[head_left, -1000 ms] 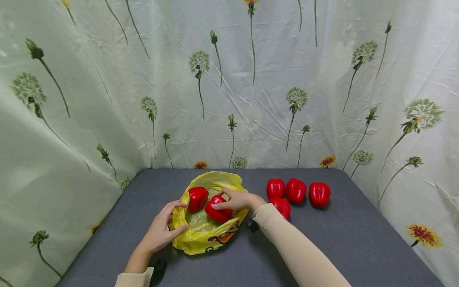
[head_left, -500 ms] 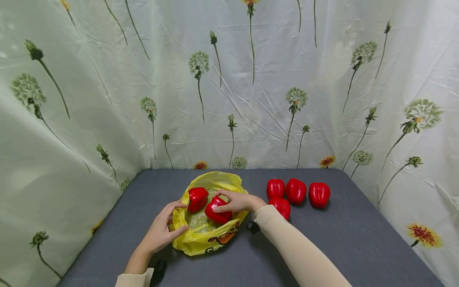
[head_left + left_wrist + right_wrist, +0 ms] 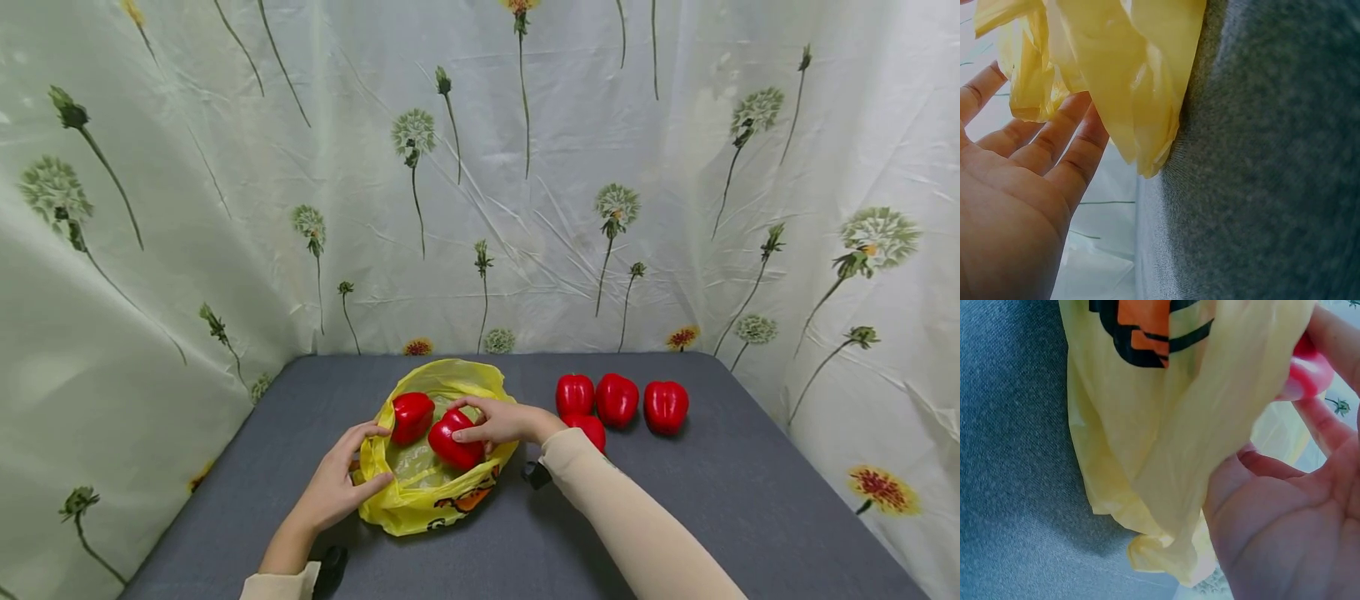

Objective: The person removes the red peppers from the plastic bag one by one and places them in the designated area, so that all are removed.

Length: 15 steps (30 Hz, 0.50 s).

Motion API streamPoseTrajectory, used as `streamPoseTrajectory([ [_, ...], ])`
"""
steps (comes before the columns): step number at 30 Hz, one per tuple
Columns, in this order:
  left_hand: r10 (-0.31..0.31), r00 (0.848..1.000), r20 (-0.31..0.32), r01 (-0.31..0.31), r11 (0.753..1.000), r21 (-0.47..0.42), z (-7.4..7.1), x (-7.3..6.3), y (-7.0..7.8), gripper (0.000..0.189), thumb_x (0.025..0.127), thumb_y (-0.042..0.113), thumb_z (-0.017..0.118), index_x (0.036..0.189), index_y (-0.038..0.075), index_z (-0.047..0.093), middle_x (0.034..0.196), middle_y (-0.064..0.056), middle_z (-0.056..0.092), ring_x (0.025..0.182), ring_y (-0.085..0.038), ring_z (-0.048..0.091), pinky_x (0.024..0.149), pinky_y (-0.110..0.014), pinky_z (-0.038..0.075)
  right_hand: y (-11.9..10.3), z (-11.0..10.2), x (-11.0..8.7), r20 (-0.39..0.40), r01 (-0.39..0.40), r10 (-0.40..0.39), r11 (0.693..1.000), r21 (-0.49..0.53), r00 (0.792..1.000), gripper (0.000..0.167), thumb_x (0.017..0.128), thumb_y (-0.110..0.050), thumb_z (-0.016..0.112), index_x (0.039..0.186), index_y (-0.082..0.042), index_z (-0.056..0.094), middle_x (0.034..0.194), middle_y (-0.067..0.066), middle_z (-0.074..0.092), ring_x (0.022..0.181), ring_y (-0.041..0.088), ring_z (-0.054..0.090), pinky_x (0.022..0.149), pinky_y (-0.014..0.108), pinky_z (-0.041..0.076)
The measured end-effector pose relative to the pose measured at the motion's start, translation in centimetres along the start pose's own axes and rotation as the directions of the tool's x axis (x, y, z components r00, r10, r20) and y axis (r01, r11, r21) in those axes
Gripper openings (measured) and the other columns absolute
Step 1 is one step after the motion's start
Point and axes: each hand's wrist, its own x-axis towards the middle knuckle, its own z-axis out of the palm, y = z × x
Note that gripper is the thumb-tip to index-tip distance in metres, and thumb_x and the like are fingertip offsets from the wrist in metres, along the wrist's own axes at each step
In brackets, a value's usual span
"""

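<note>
A yellow plastic bag (image 3: 384, 512) stands with its mouth spread. Two red bell peppers lie inside: one bell pepper (image 3: 413, 418) by the left wall, another bell pepper (image 3: 448, 450) nearer the right rim. My left hand (image 3: 333, 483) touches the bag's left side, fingers nearly straight and thumb apart; the left wrist view shows those fingers (image 3: 1060, 134) against the plastic. Over the right rim reaches my right hand (image 3: 498, 419), its thumb and fingers spread loosely about the right pepper, the thumb tip overlapping it. The right wrist view shows some red pepper (image 3: 1310, 372) beyond the bag; most is hidden.
To the right of the bag, several more red bell peppers (image 3: 617, 401) stand close together on the grey tabletop (image 3: 720, 492); the right forearm partly covers the nearest one. A flower-printed curtain (image 3: 525, 208) hangs behind and at both sides.
My right hand has drawn back slightly to the right, its thumb sliding along the pepper, which stays in place. The left hand and the bag hold their positions.
</note>
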Motion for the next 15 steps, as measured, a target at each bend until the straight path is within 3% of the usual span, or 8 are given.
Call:
streamPoseTrajectory([
  [5, -0.002, 1.000, -0.001, 0.002, 1.000, -0.002, 0.0, 0.0, 0.0, 0.054, 0.090, 0.026, 0.083, 0.138, 0.010, 0.064, 0.152, -0.019, 0.057, 0.138, -0.048, 0.056, 0.094, -0.065, 0.057, -0.1, -0.5, -0.3, -0.047, 0.012, -0.012, 1.000, 0.000, 0.999, 0.057, 0.104, -0.031, 0.071, 0.155, -0.020, 0.047, 0.136, 0.016, 0.058, 0.081, 0.024, 0.065, 0.080, 0.032, 0.058],
  [11, 0.005, 1.000, -0.003, -0.005, 1.000, 0.001, 0.0, 0.0, -0.1, 0.054, 0.090, 0.026, 0.083, 0.137, 0.010, 0.064, 0.152, -0.019, 0.057, 0.139, -0.049, 0.055, 0.094, -0.066, 0.057, -0.1, -0.9, -0.9, -0.096, 0.036, -0.034, 0.999, 0.023, 0.995, 0.058, 0.105, -0.034, 0.069, 0.157, -0.022, 0.046, 0.127, 0.017, 0.065, 0.092, 0.022, 0.069, 0.082, 0.033, 0.060],
  [15, 0.003, 1.000, -0.002, -0.003, 1.000, 0.005, 0.0, 0.0, -0.1, 0.053, 0.090, 0.025, 0.083, 0.137, 0.010, 0.064, 0.152, -0.019, 0.057, 0.139, -0.049, 0.055, 0.095, -0.066, 0.057, 0.3, -1.2, -1.2, -0.120, 0.055, -0.051, 0.998, 0.034, 0.991, 0.059, 0.105, -0.036, 0.069, 0.158, -0.023, 0.045, 0.131, 0.016, 0.065, 0.100, 0.021, 0.068, 0.082, 0.034, 0.060],
])
